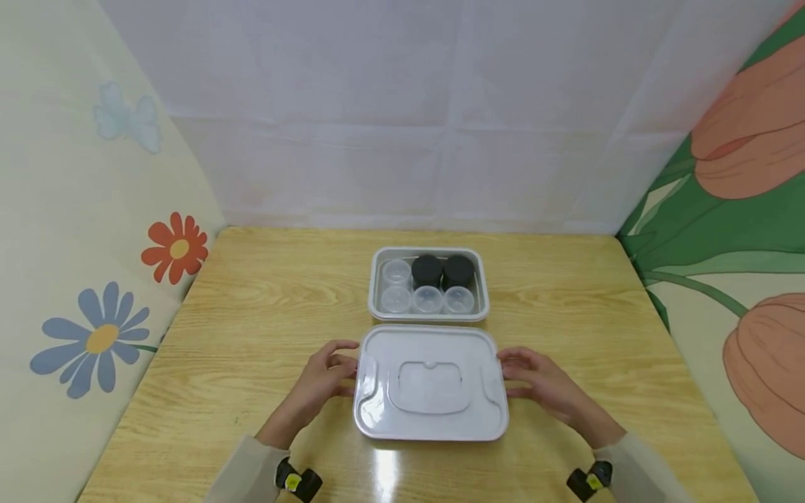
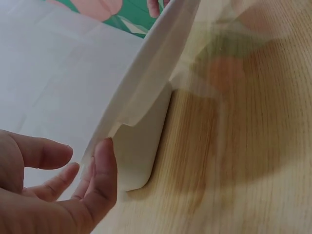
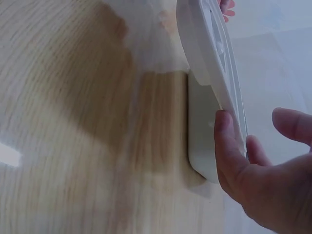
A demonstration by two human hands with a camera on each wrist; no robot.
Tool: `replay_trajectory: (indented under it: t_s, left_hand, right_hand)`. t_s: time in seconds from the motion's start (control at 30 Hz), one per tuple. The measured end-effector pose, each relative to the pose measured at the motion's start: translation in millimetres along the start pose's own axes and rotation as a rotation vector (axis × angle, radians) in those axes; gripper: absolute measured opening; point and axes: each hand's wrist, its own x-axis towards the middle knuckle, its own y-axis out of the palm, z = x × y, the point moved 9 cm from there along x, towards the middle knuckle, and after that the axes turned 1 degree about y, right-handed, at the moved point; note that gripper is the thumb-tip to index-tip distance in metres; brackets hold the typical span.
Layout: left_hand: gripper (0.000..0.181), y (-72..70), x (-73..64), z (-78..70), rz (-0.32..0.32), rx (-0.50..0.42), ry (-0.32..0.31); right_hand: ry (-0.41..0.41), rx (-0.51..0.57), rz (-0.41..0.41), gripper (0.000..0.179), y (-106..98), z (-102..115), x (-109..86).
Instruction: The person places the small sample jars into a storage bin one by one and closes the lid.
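Between my hands is a white rectangular lid (image 1: 430, 388) with rounded corners and a raised panel in its middle. My left hand (image 1: 323, 377) grips the lid's left edge; in the left wrist view its fingertips (image 2: 104, 153) lie right at the rim. The right edge is pinched by my right hand (image 1: 541, 381), with one of its fingers (image 3: 224, 126) against the rim in the right wrist view. Past the lid stands a pale tray (image 1: 374, 283), partly hidden behind the lid in both wrist views. It holds several clear round cups (image 1: 428, 299) and two black round containers (image 1: 458, 271).
The wood-grain table (image 1: 264, 286) carries the lid and tray area near its middle. A white cloth (image 1: 377, 175) hangs behind the table. Flower-printed cloths (image 1: 94, 209) stand at the left and right sides.
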Motion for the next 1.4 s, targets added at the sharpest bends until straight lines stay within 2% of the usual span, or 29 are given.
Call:
replay_trajectory:
  t_s: [0.3, 0.47, 0.6, 0.77, 0.97, 1.07, 1.17, 1.27, 1.37, 1.4]
  left_hand:
    - [0.041, 1.2, 3.2, -12.8, 0.046, -0.01, 0.09]
    - [0.043, 1.3, 9.1, -23.8, 0.095, -0.029, 0.202]
    - [0.046, 0.3, 12.5, -34.0, 0.116, -0.046, 0.297]
    - [0.046, -5.5, 17.6, -44.5, 0.057, -0.009, 0.402]
    - [0.039, -12.7, 23.4, -53.0, -0.034, 0.018, 0.488]
    - [0.037, -13.4, 24.5, -54.4, -0.05, 0.004, 0.511]
    - [0.036, -11.3, 26.4, -54.2, -0.029, -0.067, 0.555]
    - [0.037, -11.1, 28.6, -52.4, -0.041, -0.11, 0.56]
    - [0.038, -12.7, 30.2, -52.4, -0.066, -0.083, 0.555]
    - [0.039, -13.1, 30.2, -53.0, -0.079, -0.062, 0.536]
  right_hand:
    - [-0.037, -0.063, -0.011, 0.048, -11.4, 12.5, 2.3]
    - [-0.094, -0.095, -0.028, 0.049, -20.4, 22.6, 4.8]
    - [-0.17, -0.077, 0.004, 0.048, -24.7, 29.7, 7.8]
    - [-0.229, -0.047, 0.018, 0.044, -29.1, 35.7, 13.5]
    - [-0.297, -0.053, -0.047, 0.044, -35.5, 44.7, 24.0]
    - [-0.311, -0.031, -0.092, 0.044, -40.6, 46.2, 27.1]
    - [-0.299, -0.007, -0.118, 0.044, -42.6, 45.0, 28.8]
    - [-0.297, 0.029, -0.107, 0.044, -39.8, 43.5, 30.6]
    - [-0.307, 0.043, -0.094, 0.045, -37.6, 44.8, 30.7]
    - [-0.309, 0.036, -0.092, 0.045, -37.4, 45.5, 30.9]
